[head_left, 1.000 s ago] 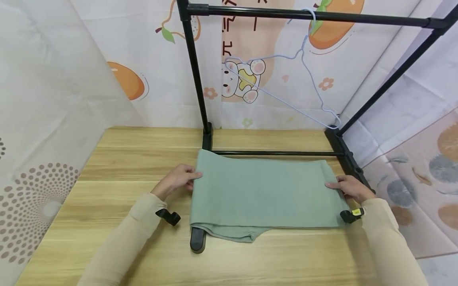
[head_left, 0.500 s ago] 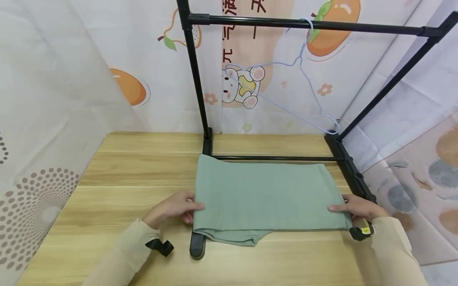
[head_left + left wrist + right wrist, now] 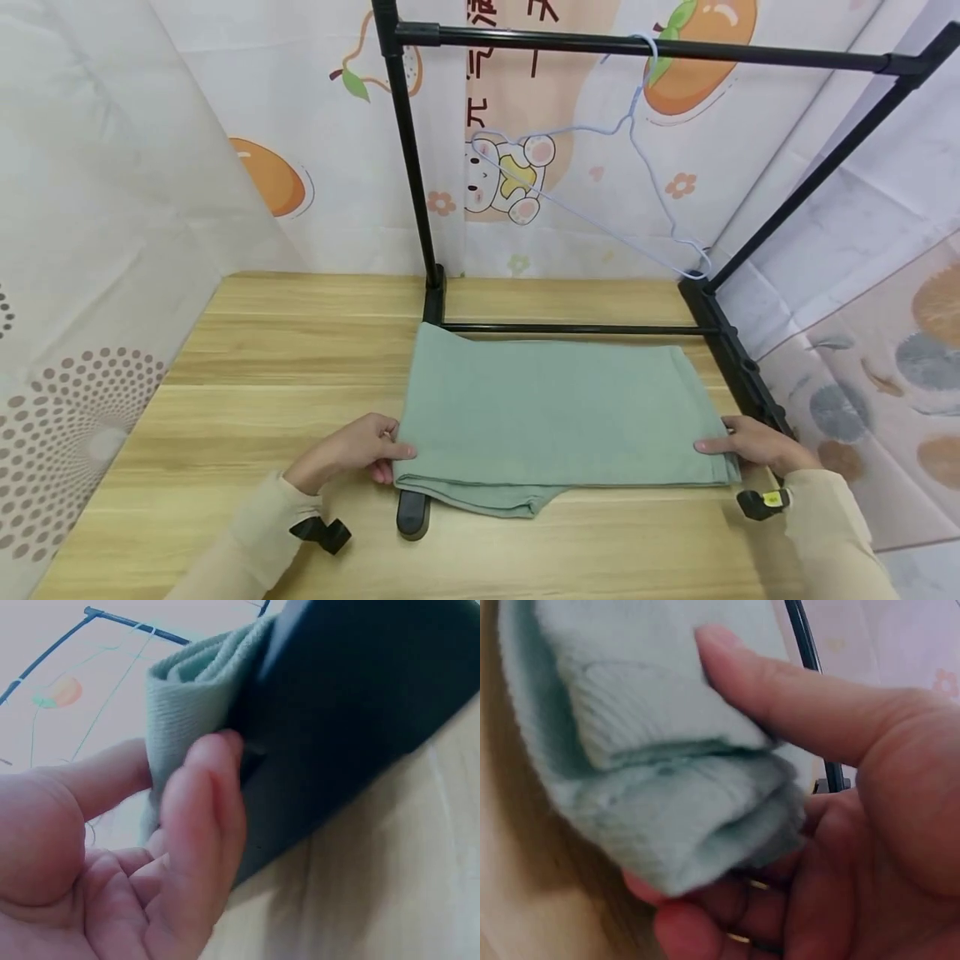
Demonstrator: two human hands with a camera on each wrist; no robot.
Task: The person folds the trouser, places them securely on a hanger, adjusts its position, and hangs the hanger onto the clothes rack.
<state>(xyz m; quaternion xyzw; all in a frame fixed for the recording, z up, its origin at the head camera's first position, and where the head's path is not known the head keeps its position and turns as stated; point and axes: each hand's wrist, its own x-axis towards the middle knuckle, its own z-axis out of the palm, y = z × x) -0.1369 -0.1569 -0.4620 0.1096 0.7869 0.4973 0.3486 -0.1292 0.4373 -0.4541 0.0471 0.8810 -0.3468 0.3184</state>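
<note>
Folded pale green trousers lie across the base of a black clothes rack, a curved flap sticking out along the near edge. My left hand pinches the left end near its front corner, thumb on top. The left wrist view shows several fabric layers between thumb and fingers, close beside a dark rack foot. At the opposite end my right hand grips the near corner, thumb above and fingers underneath. Stacked ribbed cuffs show there in the right wrist view.
The black clothes rack rises behind the trousers, its low crossbar just past their far edge. From its top bar hangs a pale blue wire hanger. Everything stands on a wood-grain table with printed curtains around it.
Both hands have slid toward the near edge along the trousers' ends. In the last half second the left near corner has been drawn slightly left.
</note>
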